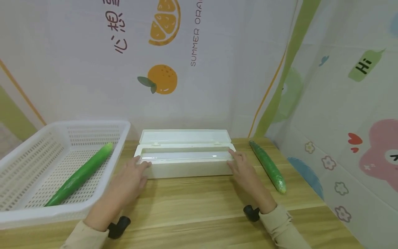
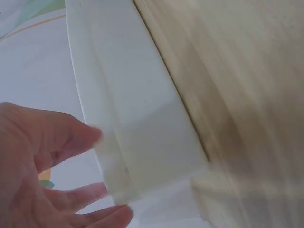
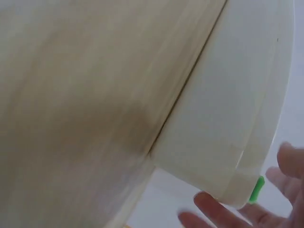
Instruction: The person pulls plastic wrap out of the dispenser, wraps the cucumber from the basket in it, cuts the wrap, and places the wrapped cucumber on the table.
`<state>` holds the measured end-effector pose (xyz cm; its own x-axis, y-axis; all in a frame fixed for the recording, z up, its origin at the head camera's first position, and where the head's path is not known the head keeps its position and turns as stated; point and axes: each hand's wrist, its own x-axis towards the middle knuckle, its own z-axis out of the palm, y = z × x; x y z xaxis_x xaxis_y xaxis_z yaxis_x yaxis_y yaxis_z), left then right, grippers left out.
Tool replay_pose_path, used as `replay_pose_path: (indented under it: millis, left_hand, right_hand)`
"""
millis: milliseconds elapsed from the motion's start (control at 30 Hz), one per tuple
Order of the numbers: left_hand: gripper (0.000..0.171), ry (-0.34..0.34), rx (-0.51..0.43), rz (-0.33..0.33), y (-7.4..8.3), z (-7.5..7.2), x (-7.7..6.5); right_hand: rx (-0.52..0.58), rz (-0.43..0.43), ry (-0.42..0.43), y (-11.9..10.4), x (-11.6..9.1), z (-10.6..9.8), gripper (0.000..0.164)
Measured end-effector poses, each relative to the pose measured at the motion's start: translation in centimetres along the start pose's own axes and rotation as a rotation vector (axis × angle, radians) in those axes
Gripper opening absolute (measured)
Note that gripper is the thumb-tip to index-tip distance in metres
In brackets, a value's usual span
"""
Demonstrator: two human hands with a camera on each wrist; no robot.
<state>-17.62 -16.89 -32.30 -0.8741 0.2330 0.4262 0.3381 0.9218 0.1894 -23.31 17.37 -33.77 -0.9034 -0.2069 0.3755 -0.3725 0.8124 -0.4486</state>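
A long white box stands on the wooden table with its hinged lid raised at the back. Its inside looks pale and glossy, like a cling film dispenser. At the left end is my left hand, thumb at the front upper edge and fingers by the end corner. My right hand touches the right end with its fingertips, fingers spread rather than curled. Both wrist views show the box's smooth front close up. A dark green cucumber lies on the table just right of my right hand.
A white perforated basket stands at the left, holding a longer bright green cucumber. Behind the table hangs a white cloth printed with oranges and lettering. Another printed cloth covers the right side.
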Motion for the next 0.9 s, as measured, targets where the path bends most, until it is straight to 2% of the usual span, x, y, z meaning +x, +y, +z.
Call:
replay_pose_path:
  millis: [200,400,500,633,700,800,900]
  left_hand:
    - [0.035,0.052,0.007,0.059,-0.4,0.3,0.5]
    - [0.025,0.151,0.032,0.137,-0.6,0.4,1.2]
    - [0.019,0.132,0.074,0.095,-0.5,0.0,1.8]
    - [0.021,0.059,0.103,-0.029,-0.5,-0.6,2.4]
    - [0.025,0.027,0.077,-0.084,-0.6,-0.7,2.7]
    - [0.026,0.01,0.04,-0.123,-0.7,-0.7,3.0]
    - [0.023,0.023,0.018,-0.141,-0.8,-0.4,3.3]
  right_hand:
    - [-0.062,0.02,0.085,-0.1,1.0,0.1,0.04]
    - [-0.086,0.059,0.09,-0.4,1.9,-0.4,0.034]
    - [-0.087,0.079,0.056,-0.6,2.3,-0.8,0.033]
    - [-0.072,0.091,-0.013,-0.7,2.6,-1.3,0.03]
    - [-0.058,0.098,-0.046,-0.8,2.8,-1.6,0.028]
    - [-0.04,0.118,-0.08,-0.8,3.0,-1.9,0.025]
    - [-0.036,0.125,-0.087,-0.9,3.2,-2.0,0.022]
